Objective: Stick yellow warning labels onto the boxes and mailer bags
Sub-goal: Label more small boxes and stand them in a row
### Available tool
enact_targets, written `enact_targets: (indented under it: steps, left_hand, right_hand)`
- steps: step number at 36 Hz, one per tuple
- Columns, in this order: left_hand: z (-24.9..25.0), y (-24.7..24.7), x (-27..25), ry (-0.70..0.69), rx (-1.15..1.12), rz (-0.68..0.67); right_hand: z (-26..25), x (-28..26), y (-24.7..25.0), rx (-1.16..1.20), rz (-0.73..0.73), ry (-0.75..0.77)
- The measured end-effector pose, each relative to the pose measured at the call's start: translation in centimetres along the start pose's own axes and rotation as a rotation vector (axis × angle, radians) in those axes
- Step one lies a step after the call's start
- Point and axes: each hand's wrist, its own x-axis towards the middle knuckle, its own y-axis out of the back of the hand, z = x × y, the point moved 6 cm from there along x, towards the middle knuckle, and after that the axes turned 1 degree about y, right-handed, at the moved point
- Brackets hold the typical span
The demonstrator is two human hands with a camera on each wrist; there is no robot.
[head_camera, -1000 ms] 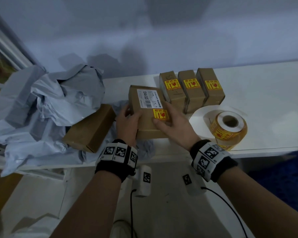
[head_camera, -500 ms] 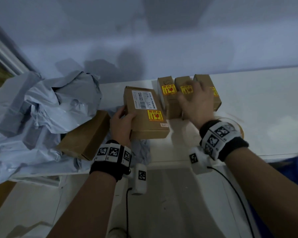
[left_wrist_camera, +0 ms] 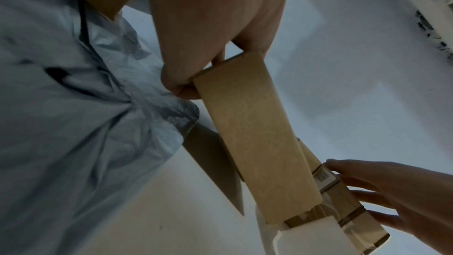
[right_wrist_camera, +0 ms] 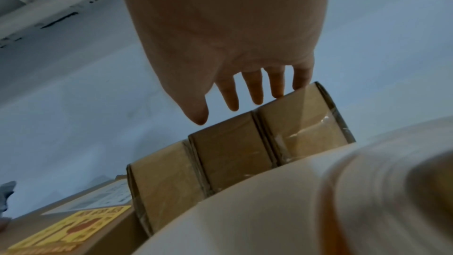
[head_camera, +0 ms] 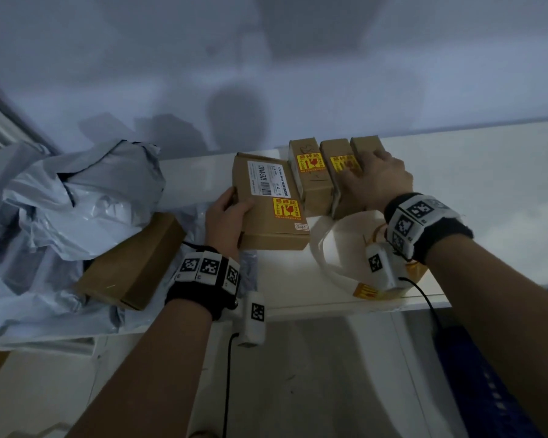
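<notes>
Left hand point(head_camera: 227, 216) grips flat box point(head_camera: 268, 200) at near-left corner, yellow label point(head_camera: 287, 207) stuck on top. Right hand point(head_camera: 377, 180), fingers straight, rests on two rightmost of three small boxes point(head_camera: 310, 175) on tabletop point(head_camera: 487, 172). Label roll point(head_camera: 415, 270) near wrist, apparently half hidden. Mailer bags point(head_camera: 76, 197) heaped left.

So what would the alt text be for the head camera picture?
A left hand holds a labelled cardboard box on a white table, while the right hand rests on three small labelled boxes. Grey mailer bags lie on the left.
</notes>
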Motion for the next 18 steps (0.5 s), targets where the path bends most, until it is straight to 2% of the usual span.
enact_targets:
  steps: [7, 18]
  left_hand:
    - [-0.8, -2.4, 0.6, 0.053, -0.050, -0.030]
    - [-0.4, -5.3, 1.9, 0.074, 0.023, -0.045]
  right_hand:
    - [0.9, 1.4, 0.1, -0.043, -0.083, 0.028]
    - [2.9, 2.4, 0.2, -0.109, -0.071, 0.006]
